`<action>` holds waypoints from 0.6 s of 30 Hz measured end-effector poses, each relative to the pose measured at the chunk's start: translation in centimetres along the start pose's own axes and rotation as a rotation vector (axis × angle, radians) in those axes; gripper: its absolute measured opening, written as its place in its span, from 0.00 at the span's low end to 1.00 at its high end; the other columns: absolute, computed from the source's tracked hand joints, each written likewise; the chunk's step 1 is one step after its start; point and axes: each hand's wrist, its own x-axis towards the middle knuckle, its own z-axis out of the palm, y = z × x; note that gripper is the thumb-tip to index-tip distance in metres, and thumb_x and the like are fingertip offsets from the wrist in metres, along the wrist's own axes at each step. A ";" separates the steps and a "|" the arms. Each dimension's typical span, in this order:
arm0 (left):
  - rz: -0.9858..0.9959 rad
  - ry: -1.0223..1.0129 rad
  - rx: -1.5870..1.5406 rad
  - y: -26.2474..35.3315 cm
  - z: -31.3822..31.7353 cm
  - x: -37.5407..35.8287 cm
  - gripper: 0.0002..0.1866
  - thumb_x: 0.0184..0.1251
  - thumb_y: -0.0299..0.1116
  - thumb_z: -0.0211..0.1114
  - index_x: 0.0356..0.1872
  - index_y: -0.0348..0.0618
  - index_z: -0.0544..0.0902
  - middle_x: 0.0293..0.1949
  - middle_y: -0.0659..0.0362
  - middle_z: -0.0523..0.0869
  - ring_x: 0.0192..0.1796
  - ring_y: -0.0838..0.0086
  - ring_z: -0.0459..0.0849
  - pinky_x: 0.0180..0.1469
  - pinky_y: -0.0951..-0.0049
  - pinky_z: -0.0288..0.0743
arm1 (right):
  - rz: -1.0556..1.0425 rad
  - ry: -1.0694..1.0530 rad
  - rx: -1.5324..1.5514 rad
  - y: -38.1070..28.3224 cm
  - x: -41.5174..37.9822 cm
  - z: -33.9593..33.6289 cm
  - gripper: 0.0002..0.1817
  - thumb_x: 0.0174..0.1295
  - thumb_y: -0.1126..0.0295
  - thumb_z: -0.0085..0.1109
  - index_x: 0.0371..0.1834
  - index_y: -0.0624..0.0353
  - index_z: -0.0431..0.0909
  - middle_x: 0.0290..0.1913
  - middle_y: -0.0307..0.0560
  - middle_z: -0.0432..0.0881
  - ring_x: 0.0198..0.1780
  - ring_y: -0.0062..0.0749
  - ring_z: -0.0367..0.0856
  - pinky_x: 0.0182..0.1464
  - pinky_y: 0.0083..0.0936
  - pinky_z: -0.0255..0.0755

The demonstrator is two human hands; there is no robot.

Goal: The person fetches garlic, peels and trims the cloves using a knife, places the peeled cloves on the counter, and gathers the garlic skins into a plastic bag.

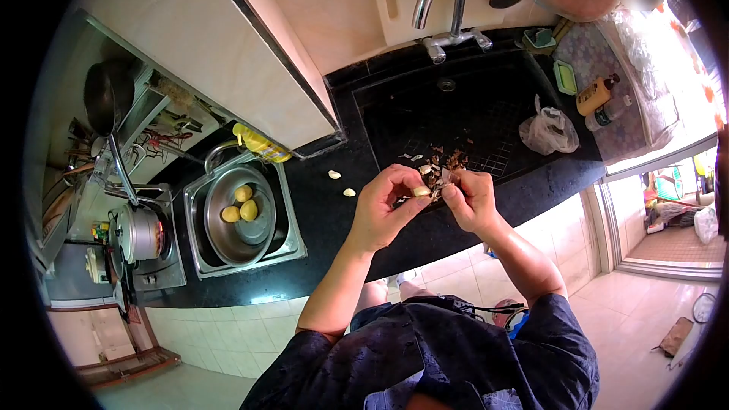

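Note:
Above the front edge of the black counter (326, 216), my left hand (386, 209) pinches a pale garlic clove (421, 192) between thumb and fingers. Close beside it, my right hand (472, 199) is closed, with a thin bit of garlic skin (446, 176) at its fingertips. Just beyond the fingers lie brown skin scraps (456, 159), and another pale clove (425, 170) is by them. To the left, two peeled cloves, one farther back (334, 175) and one nearer (349, 192), rest apart on the counter.
A black sink (410, 99) with a tap (458, 0) is ahead; a plastic bag (548, 130) sits at its right. Leftward, a steel sink (296, 247) contains a metal bowl (262, 247) with three yellowish potatoes (248, 210). A pot (139, 234) stands farther left. A cabinet (250, 53) overhangs the counter.

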 end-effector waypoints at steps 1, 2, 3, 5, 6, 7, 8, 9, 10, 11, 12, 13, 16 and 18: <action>0.020 -0.005 0.011 -0.1 -0.1 0.0 0.13 0.63 0.24 0.73 0.44 0.39 0.77 0.48 0.56 0.79 0.44 0.80 0.81 0.46 0.80 0.79 | 0.016 -0.006 0.005 -0.3 0.2 0.0 0.18 0.65 0.60 0.61 0.23 0.63 0.75 0.16 0.46 0.71 0.16 0.32 0.71 0.21 0.27 0.64; 0.010 0.010 -0.041 0.0 0.0 0.0 0.12 0.63 0.24 0.72 0.44 0.39 0.78 0.47 0.57 0.79 0.44 0.80 0.80 0.46 0.80 0.78 | 0.033 -0.012 0.009 -0.7 0.3 0.0 0.18 0.65 0.60 0.62 0.24 0.63 0.75 0.16 0.46 0.71 0.16 0.31 0.71 0.21 0.27 0.64; -0.002 0.025 -0.093 0.1 0.2 -0.1 0.12 0.64 0.24 0.72 0.43 0.39 0.78 0.46 0.58 0.79 0.44 0.80 0.80 0.46 0.81 0.77 | 0.050 -0.016 0.013 -0.9 0.3 0.0 0.19 0.64 0.59 0.63 0.24 0.63 0.75 0.16 0.46 0.71 0.16 0.31 0.71 0.21 0.27 0.65; -0.015 0.039 -0.171 0.1 0.5 -0.2 0.11 0.64 0.24 0.72 0.43 0.38 0.79 0.45 0.59 0.79 0.44 0.80 0.79 0.46 0.81 0.76 | -0.008 -0.050 0.022 -0.7 0.1 -0.1 0.19 0.63 0.58 0.65 0.25 0.63 0.75 0.16 0.46 0.71 0.16 0.31 0.72 0.21 0.27 0.65; -0.018 0.038 -0.196 0.0 0.6 -0.3 0.11 0.64 0.25 0.72 0.43 0.38 0.79 0.45 0.59 0.79 0.44 0.80 0.79 0.46 0.81 0.76 | -0.037 -0.067 0.027 -0.6 0.0 -0.1 0.20 0.63 0.57 0.66 0.25 0.63 0.75 0.16 0.46 0.71 0.16 0.32 0.72 0.21 0.27 0.65; -0.021 0.036 -0.221 -0.1 0.7 -0.3 0.11 0.64 0.25 0.72 0.43 0.39 0.79 0.45 0.59 0.79 0.44 0.80 0.79 0.46 0.81 0.76 | -0.044 -0.076 0.038 -0.3 -0.1 0.0 0.20 0.62 0.56 0.67 0.25 0.63 0.75 0.16 0.46 0.71 0.16 0.33 0.72 0.21 0.27 0.65; -0.018 0.029 -0.222 -0.1 0.9 -0.3 0.11 0.64 0.25 0.72 0.43 0.38 0.79 0.44 0.59 0.79 0.44 0.81 0.79 0.45 0.82 0.76 | -0.050 -0.085 0.048 0.0 -0.3 0.2 0.21 0.62 0.55 0.68 0.25 0.63 0.75 0.16 0.46 0.71 0.16 0.34 0.72 0.21 0.27 0.65; -0.014 0.021 -0.222 -0.1 1.0 -0.2 0.11 0.65 0.26 0.72 0.43 0.38 0.79 0.44 0.59 0.79 0.44 0.81 0.79 0.45 0.82 0.76 | -0.057 -0.094 0.059 0.2 -0.4 0.3 0.21 0.61 0.55 0.68 0.25 0.63 0.75 0.16 0.46 0.71 0.16 0.34 0.72 0.21 0.27 0.65; -0.010 0.014 -0.223 0.0 1.1 -0.2 0.11 0.65 0.26 0.72 0.43 0.38 0.79 0.44 0.59 0.79 0.44 0.81 0.79 0.45 0.82 0.76 | -0.049 -0.110 0.037 0.0 -0.4 0.2 0.22 0.62 0.53 0.67 0.25 0.62 0.75 0.16 0.47 0.71 0.16 0.37 0.72 0.21 0.28 0.65; -0.023 0.001 -0.211 0.1 1.0 -0.2 0.11 0.65 0.26 0.72 0.44 0.38 0.79 0.44 0.60 0.79 0.44 0.81 0.79 0.45 0.82 0.76 | -0.037 -0.121 0.027 -0.2 -0.4 0.1 0.22 0.63 0.53 0.66 0.24 0.62 0.75 0.16 0.47 0.71 0.16 0.38 0.72 0.21 0.28 0.65; -0.034 -0.012 -0.200 0.3 0.9 -0.2 0.11 0.65 0.26 0.72 0.44 0.38 0.79 0.44 0.60 0.79 0.44 0.82 0.79 0.45 0.82 0.76 | -0.025 -0.132 0.017 -0.4 -0.4 0.0 0.22 0.63 0.53 0.66 0.24 0.62 0.75 0.16 0.47 0.71 0.16 0.38 0.72 0.21 0.29 0.66; -0.046 -0.026 -0.188 0.4 0.7 -0.2 0.11 0.65 0.26 0.71 0.45 0.38 0.79 0.44 0.61 0.79 0.44 0.82 0.79 0.45 0.82 0.76 | -0.013 -0.143 0.007 -0.5 -0.5 -0.1 0.23 0.63 0.53 0.65 0.24 0.62 0.75 0.16 0.48 0.72 0.16 0.39 0.73 0.21 0.29 0.66; -0.094 -0.051 -0.158 0.6 0.4 -0.2 0.11 0.66 0.26 0.71 0.46 0.39 0.79 0.44 0.61 0.81 0.43 0.82 0.80 0.46 0.82 0.77 | -0.019 -0.112 0.027 -0.5 -0.6 0.1 0.22 0.65 0.53 0.63 0.24 0.62 0.76 0.16 0.49 0.73 0.17 0.40 0.74 0.22 0.30 0.66; -0.126 -0.046 -0.186 0.7 0.5 -0.3 0.11 0.67 0.26 0.70 0.46 0.39 0.79 0.45 0.61 0.81 0.43 0.82 0.81 0.46 0.81 0.79 | -0.015 -0.109 0.010 -0.1 -0.7 0.0 0.21 0.65 0.54 0.63 0.24 0.62 0.76 0.17 0.49 0.73 0.17 0.42 0.76 0.22 0.30 0.67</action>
